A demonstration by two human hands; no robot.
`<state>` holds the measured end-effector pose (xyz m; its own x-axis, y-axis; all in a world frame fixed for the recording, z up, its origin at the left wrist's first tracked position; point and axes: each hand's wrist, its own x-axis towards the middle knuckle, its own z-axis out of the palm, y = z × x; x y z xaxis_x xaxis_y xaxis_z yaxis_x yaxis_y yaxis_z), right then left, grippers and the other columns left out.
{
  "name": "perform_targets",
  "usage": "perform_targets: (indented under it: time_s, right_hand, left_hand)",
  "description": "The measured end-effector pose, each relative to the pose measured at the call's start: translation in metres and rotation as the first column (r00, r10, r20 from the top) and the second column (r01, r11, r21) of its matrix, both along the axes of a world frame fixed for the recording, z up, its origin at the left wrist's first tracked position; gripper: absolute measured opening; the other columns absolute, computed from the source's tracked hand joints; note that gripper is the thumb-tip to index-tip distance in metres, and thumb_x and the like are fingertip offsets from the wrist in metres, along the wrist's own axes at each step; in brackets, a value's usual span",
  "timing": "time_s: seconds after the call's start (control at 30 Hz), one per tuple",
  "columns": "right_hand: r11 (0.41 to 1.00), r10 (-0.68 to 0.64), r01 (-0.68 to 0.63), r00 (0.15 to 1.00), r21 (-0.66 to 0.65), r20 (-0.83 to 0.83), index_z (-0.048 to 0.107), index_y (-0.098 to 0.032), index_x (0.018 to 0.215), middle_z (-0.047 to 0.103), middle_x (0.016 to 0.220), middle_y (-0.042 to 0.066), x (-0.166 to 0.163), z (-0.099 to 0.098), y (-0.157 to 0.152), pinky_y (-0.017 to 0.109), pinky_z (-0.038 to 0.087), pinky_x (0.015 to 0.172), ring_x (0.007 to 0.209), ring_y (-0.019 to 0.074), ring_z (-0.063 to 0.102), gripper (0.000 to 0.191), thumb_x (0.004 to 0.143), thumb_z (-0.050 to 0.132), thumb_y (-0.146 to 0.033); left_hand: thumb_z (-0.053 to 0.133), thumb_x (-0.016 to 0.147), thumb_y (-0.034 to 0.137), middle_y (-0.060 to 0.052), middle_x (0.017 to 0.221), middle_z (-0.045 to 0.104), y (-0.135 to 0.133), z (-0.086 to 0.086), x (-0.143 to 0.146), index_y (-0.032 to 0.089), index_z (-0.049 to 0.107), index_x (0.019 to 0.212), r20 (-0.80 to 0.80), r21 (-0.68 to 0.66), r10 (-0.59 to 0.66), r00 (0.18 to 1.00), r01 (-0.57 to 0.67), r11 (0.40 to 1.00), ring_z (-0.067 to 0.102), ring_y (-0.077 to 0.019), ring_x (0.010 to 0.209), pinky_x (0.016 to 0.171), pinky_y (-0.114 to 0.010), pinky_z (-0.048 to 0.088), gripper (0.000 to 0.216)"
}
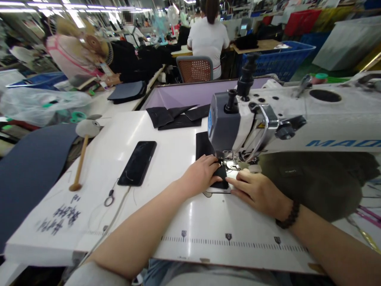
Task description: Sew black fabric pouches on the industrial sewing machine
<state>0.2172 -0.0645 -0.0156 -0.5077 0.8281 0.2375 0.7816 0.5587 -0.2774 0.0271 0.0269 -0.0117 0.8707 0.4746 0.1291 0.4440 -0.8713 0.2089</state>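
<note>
My left hand (200, 175) lies with its fingers spread over a piece of black fabric (204, 143), pressing it flat on the sewing machine bed. The fabric's right edge sits just left of the lit presser foot (232, 164) of the sewing machine (224, 117). My right hand (258, 191), a dark beaded bracelet on its wrist, rests at the right of the fabric. Its index finger reaches out to the fabric's edge, while the other fingers are slightly bent and partly hidden. The needle tip is too small to make out.
Folded black pieces (178, 117) lie behind the fabric. On the left of the white table (166, 234) are a phone (138, 163) and a wooden-handled tool (80, 165). Dark green cloth (315, 186) lies under the machine arm. Co-workers sit beyond, near a blue basket (274, 61).
</note>
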Motion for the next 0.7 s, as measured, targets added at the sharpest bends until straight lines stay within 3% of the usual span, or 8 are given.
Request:
perform_targets:
  time_s: [0.7]
  right_hand:
    - [0.998, -0.058, 0.057, 0.996, 0.02, 0.07, 0.06, -0.015, 0.1, 0.056, 0.074, 0.006, -0.0052, -0.0052, 0.0017, 0.027, 0.035, 0.06, 0.068, 0.0159, 0.05, 0.027, 0.09, 0.04, -0.029]
  left_hand:
    - [0.056, 0.082, 0.032, -0.009, 0.117, 0.05, 0.0045, -0.0031, 0.0011, 0.012, 0.053, 0.107, 0.03, -0.037, 0.0, 1.0, 0.001, 0.999, 0.043, -0.0213, 0.112, 0.099, -0.037, 0.033, 0.033]
